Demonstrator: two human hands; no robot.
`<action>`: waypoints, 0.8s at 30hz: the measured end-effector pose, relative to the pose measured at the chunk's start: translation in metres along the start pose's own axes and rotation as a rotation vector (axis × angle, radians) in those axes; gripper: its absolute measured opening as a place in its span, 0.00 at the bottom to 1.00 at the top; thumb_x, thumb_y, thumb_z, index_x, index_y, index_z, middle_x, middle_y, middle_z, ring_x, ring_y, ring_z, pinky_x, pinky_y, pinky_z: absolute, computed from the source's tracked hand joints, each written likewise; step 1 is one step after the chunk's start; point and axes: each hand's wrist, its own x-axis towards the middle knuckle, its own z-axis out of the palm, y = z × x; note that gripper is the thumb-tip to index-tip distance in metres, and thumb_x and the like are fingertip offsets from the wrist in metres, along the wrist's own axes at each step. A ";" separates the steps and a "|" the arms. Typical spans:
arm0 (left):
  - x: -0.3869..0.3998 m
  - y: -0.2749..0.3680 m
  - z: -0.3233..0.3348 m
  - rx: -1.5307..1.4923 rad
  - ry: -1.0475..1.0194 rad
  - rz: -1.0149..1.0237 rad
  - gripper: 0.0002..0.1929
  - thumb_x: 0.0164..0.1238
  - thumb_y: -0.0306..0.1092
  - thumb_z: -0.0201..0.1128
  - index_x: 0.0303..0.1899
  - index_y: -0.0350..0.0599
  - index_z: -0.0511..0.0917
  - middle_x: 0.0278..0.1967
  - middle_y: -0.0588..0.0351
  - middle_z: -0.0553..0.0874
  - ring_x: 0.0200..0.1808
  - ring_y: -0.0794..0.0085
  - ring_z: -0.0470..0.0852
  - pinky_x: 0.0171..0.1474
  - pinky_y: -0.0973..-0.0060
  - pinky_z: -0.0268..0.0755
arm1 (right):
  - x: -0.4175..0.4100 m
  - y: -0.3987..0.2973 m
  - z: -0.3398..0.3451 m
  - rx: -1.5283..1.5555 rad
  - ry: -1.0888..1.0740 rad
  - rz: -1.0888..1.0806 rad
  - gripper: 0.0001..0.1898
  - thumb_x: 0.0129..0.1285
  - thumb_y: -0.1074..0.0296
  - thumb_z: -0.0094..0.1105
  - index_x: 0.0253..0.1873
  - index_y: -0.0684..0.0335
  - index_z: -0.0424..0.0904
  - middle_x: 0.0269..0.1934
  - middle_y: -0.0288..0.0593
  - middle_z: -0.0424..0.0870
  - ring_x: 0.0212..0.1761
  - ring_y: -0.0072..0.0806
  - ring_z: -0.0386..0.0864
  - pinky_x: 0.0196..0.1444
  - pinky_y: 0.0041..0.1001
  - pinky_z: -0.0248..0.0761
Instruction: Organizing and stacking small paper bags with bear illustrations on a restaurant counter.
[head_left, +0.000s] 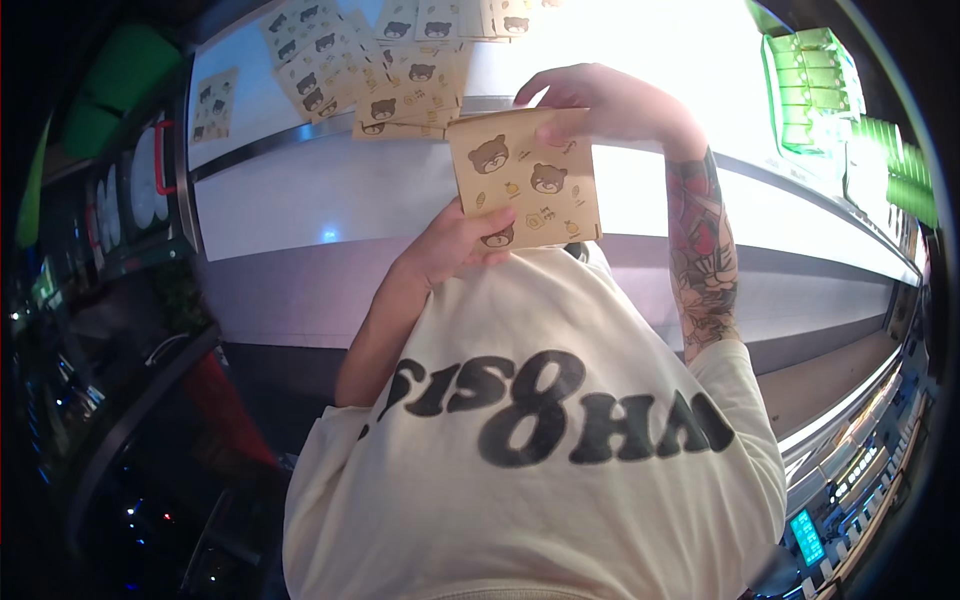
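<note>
A small stack of tan paper bags (536, 187), printed with brown bear faces and little fruit and egg drawings, is held upright in front of my chest. My left hand (476, 236) grips its lower left corner, thumb across the front and fingers behind. At the upper right edge, the blurred thumb of my right hand (600, 105) lies against the front, while its other fingers reach beyond the top edge. Whether those fingers pinch a bag is unclear. Beyond my hands, more bear-printed bags (409, 86) lie in overlapping piles on the white counter (247, 161).
One printed bag (214, 105) lies apart at the counter's left. Green-and-white packs (814, 94) are stacked at the right, beside green ribbed items (911, 172). A rack with a red handle (161, 157) stands at the far left. Strong glare washes out the counter's upper right.
</note>
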 end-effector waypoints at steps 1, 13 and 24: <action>0.000 -0.003 -0.001 -0.019 0.061 -0.007 0.16 0.66 0.35 0.58 0.53 0.44 0.70 0.42 0.59 0.78 0.37 0.78 0.77 0.30 0.84 0.71 | 0.009 0.011 -0.005 -0.009 0.001 -0.009 0.14 0.54 0.68 0.63 0.45 0.64 0.78 0.35 0.44 0.83 0.37 0.33 0.79 0.44 0.31 0.71; -0.002 -0.010 -0.015 -0.240 0.139 0.179 0.14 0.65 0.31 0.57 0.52 0.42 0.70 0.40 0.56 0.79 0.32 0.80 0.77 0.20 0.86 0.64 | 0.135 0.228 0.000 -0.041 0.986 -0.489 0.18 0.65 0.63 0.55 0.56 0.61 0.67 0.48 0.41 0.78 0.46 0.27 0.76 0.50 0.25 0.68; -0.001 -0.006 -0.024 -0.351 -0.033 0.337 0.08 0.67 0.29 0.53 0.45 0.41 0.71 0.30 0.57 0.77 0.15 0.82 0.62 0.15 0.84 0.50 | 0.067 0.173 0.016 0.047 1.178 0.125 0.16 0.71 0.59 0.45 0.54 0.63 0.74 0.41 0.42 0.82 0.40 0.28 0.79 0.41 0.25 0.73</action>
